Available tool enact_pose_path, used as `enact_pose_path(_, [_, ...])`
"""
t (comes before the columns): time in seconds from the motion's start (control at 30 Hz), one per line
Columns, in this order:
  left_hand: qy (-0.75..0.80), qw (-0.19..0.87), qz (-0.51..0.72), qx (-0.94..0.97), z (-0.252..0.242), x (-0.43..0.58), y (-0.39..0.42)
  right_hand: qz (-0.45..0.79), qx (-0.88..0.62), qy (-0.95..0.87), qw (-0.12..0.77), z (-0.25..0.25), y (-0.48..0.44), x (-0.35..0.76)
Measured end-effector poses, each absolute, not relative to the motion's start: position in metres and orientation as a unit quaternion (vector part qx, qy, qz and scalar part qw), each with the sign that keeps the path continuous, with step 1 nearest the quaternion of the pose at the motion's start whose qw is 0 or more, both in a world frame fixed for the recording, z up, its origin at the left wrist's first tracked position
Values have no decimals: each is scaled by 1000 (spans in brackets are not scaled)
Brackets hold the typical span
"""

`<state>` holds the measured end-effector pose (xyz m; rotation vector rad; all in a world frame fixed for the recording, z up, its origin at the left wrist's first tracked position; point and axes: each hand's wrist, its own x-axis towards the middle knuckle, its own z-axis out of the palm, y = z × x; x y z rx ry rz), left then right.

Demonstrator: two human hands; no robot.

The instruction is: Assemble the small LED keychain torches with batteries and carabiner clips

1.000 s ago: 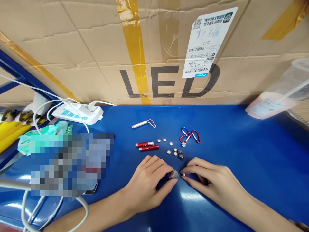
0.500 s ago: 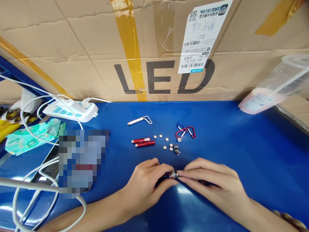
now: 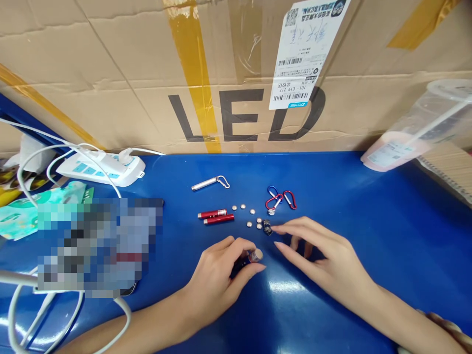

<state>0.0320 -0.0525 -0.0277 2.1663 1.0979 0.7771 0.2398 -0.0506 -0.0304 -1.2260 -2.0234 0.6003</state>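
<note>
My left hand is closed around a small dark blue keychain flashlight, mostly hidden by the fingers. Its silver end points right, with a round, pale metal face showing. My right hand is open, thumb and index finger apart. Its index fingertip is at a cluster of small shiny silver caps; whether it touches them I cannot tell. Left of these lie several button cells. Beyond are two red flashlight tubes, side by side, and a silver flashlight with a carabiner clip.
Red and blue carabiners lie past the caps on the blue table. A cardboard box closes off the back. On the left are a power strip, white cables and a blurred-out object; a plastic cup leans at the right.
My right hand has let go of the blue flashlight's end, moved up to the silver caps and spread its fingers. My left hand still holds the flashlight, its end face now uncovered.
</note>
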Motion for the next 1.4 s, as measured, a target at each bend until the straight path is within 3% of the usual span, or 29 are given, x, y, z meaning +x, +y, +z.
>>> enact_pose_path(0.23, [413, 304, 295, 807, -28, 31, -54, 111, -479, -842, 222, -36, -45, 241])
enact_pose_path(0.83, [381, 329, 317, 804, -25, 29, -55, 224, -483, -807, 255, -37, -44, 244])
enact_pose_path(1.17, [365, 325, 318, 812, -25, 29, -56, 257, -479, -770, 334, -35, -50, 240])
enact_pose_path(1.4, [389, 306, 251, 832, -26, 32, -57, 261, -481, -770, 327, -27, -48, 237])
